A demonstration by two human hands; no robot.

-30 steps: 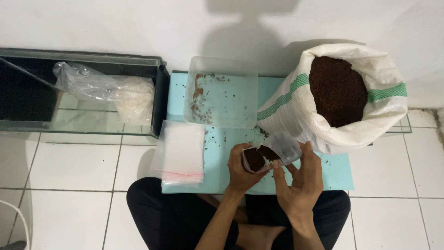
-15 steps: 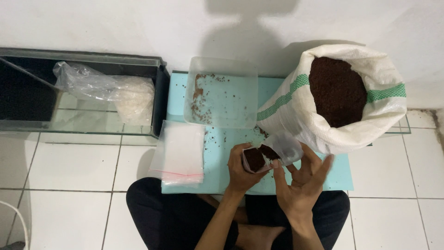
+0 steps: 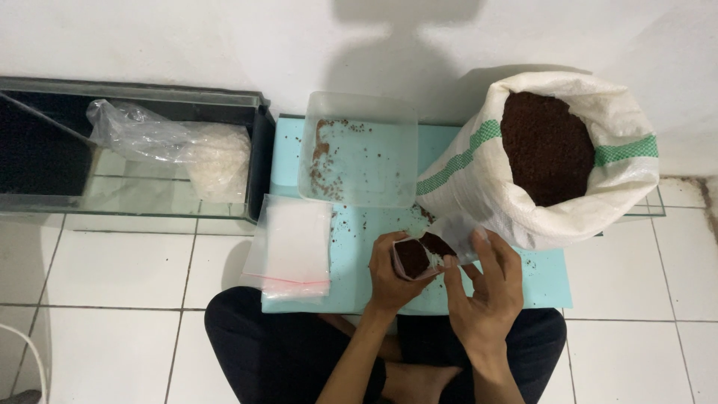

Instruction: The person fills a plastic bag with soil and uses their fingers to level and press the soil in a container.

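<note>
My left hand (image 3: 389,273) grips a small clear plastic bag (image 3: 416,256) filled with dark brown granules, held over a light blue board (image 3: 351,247). My right hand (image 3: 486,288) pinches the bag's upper edge with thumb and forefinger, its other fingers spread. Just beyond stands a big white woven sack (image 3: 538,164) with a green stripe, open at the top and full of the same brown granules.
A clear plastic tub (image 3: 359,150) with scattered granules sits at the board's far end. A stack of empty small bags (image 3: 292,247) lies at the left edge. A glass tank (image 3: 127,146) holding a bag of white material stands at left. My crossed legs (image 3: 299,352) are below.
My right hand's fingers have shifted slightly along the small bag's top edge. The bag and left hand stay almost in place.
</note>
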